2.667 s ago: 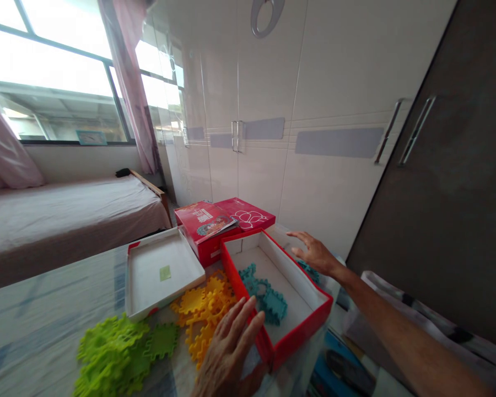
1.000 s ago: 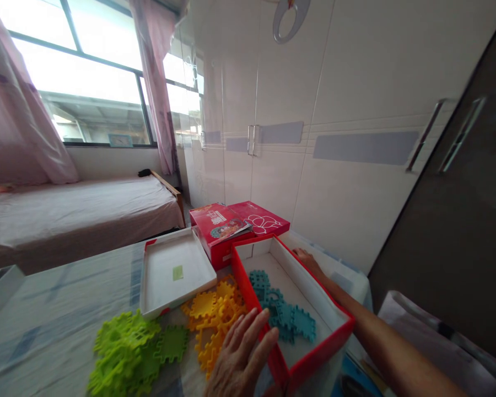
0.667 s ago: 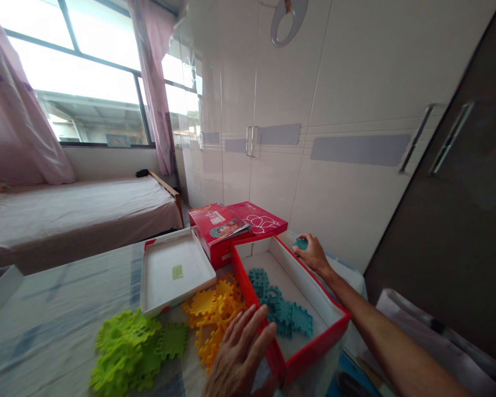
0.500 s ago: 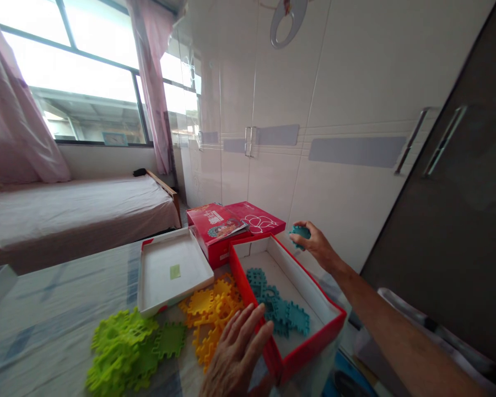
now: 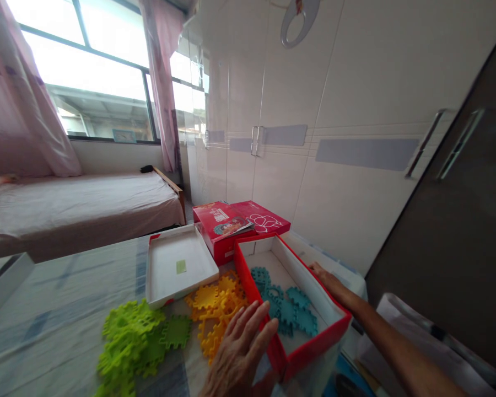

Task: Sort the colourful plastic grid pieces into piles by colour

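Observation:
An open red box (image 5: 314, 342) with white inner walls stands on the table and holds several teal interlocking tiles (image 5: 287, 306). My left hand (image 5: 240, 355) lies flat with fingers stretched out against the box's near left wall, beside a pile of yellow tiles (image 5: 215, 306). My right hand (image 5: 324, 274) is low behind the box's right wall; only its back and wrist show, and the fingers are hidden. A heap of green tiles (image 5: 134, 342) lies at the front left.
A white box lid (image 5: 179, 267) lies upside down behind the yellow tiles. A closed red box (image 5: 240, 226) with a booklet on top stands at the table's far edge. A bed (image 5: 78, 207) is at left, wardrobe doors (image 5: 334, 149) behind.
My right hand lifted a teal tile from behind the box, the tile now lies inside with the others, and the hand has dropped back behind the right wall. Left hand unmoved.

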{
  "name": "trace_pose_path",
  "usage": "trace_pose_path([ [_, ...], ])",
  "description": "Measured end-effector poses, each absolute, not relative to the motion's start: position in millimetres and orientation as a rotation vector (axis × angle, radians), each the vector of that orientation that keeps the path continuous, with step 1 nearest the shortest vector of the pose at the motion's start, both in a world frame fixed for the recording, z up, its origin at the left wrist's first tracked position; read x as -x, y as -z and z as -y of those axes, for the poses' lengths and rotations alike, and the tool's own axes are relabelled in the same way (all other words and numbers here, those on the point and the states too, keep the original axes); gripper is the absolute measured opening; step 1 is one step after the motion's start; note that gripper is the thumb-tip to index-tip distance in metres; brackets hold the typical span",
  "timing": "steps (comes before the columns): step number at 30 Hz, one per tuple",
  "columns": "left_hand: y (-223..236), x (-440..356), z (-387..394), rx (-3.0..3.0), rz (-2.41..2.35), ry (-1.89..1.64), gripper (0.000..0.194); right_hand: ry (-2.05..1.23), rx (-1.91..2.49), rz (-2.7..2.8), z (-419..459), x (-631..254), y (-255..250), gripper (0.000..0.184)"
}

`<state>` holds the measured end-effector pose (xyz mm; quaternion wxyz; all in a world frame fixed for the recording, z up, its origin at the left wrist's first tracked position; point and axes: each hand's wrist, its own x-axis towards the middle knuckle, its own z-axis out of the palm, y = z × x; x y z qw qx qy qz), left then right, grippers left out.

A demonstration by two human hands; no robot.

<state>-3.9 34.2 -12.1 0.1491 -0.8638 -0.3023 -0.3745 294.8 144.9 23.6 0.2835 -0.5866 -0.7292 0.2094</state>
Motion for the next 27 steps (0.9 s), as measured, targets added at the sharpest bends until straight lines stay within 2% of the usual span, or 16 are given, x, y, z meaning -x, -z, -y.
trace_pose_path([
  [3, 11.5, 3.2, -32.2, 2.502, 0.890, 1.101, 0.059, -0.581, 1.526, 1.956, -142.5, -291.9, -19.5, 0.042],
  [9, 12.4, 3.6, -31.7, 2.523, 0.893, 1.106, 0.061, -0.435, 1.601, 1.809, -149.4, -294.1, -31.7, 0.039],
  [15, 7.5, 2.7, -29.5, 2.528, 0.923, 1.104, 0.060, -0.457, 1.534, 1.831, -124.1, -267.3, -81.0, 0.061],
  [18, 7.4, 2.5, -28.9, 2.545, 0.923, 1.091, 0.060, -0.235, 1.730, 1.974, -109.9, -252.4, -81.7, 0.072],
  [19, 7.9, 2.6, -28.7, 2.548, 0.931, 1.083, 0.060, -0.177, 1.818, 2.018, -107.8, -250.9, -77.7, 0.069],
  [22, 10.4, 3.7, -27.9, 2.550, 0.988, 1.053, 0.064, -0.182, 1.922, 2.207, -110.6, -259.5, -66.1, 0.043],
  [27, 14.4, 6.6, -27.3, 2.548, 1.059, 1.022, 0.067, -0.071, 1.960, 2.161, -129.4, -308.3, -78.8, 0.042],
])
